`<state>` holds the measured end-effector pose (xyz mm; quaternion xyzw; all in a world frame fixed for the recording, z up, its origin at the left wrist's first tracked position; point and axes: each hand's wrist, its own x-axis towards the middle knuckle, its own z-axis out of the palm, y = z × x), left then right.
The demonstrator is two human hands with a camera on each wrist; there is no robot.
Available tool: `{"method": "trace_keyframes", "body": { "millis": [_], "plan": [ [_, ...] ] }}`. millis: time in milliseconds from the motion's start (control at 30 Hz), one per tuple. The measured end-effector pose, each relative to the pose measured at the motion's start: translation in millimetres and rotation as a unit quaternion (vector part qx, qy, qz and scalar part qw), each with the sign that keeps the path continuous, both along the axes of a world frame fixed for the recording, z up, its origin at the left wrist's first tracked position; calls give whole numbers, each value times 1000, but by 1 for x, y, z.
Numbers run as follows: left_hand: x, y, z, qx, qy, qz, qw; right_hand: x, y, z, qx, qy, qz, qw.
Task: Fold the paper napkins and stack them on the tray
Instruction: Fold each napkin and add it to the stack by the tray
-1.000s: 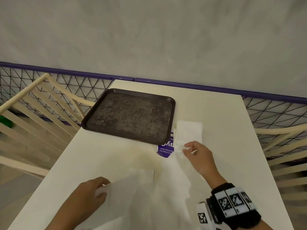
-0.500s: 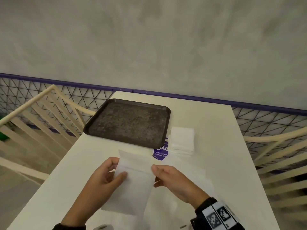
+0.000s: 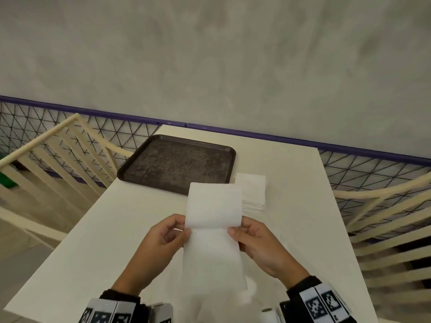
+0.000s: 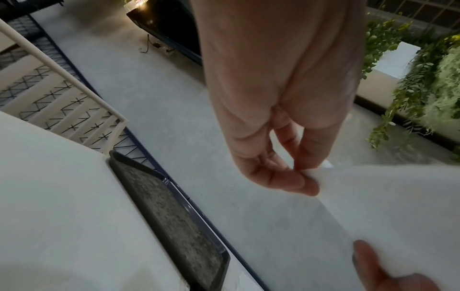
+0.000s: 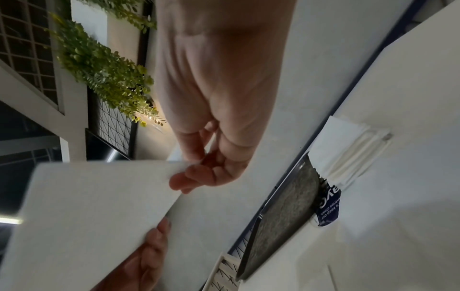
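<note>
Both hands are up off the table (image 3: 291, 183) now, and I've got one napkin (image 3: 213, 226) held in the air between them. My left hand (image 3: 161, 238) pinches its left edge, thumb in front and fingers (image 4: 286, 180) curled behind; my right hand (image 3: 257, 243) pinches the right edge the same way, right at the crease line. The top half stands up and arches back over toward me while the lower half hangs down toward my wrists.

This looks like the fold itself, midway. To do it well, I'd say: keep both pinches level on the crease so the line runs straight across, bring the top flap down until its free edge meets the bottom edge, check the two side edges line up, and only then press the crease flat. Thin paper like this will likely skew or tear if one hand pulls harder than the other, so light, even tension.

Now the count. One napkin in my hands. One pile of napkins (image 3: 253, 192) sits on the table just right of the tray's near right corner; several layers show at its edge, but I can't count them. One dark tray (image 3: 130, 173), bare, nothing stacked in it yet. One small purple printed packet (image 5: 328, 206) lies beside the tray, under that pile. Two pale slatted chairs, one on each side of the table.
</note>
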<state>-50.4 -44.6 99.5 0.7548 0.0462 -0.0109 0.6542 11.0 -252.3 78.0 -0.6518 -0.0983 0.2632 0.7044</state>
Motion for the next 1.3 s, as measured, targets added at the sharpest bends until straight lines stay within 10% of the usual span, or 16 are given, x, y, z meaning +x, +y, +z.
{"method": "trace_keyframes", "body": {
  "millis": [500, 667, 900, 1300],
  "plan": [
    [-4, -1, -3, 84, -19, -15, 996, -10, -8, 3, -94, -115, 39, 988],
    [1, -11, -12, 302, -87, -77, 946, -15, -1, 3, -138, -200, 52, 969],
    [4, -19, -26, 381, -160, -59, 909, -20, 5, 8, -210, -258, 10, 943],
    [3, -13, -12, 348, -157, -18, 924, -16, -6, 13, -248, -271, -22, 930]
  ]
}}
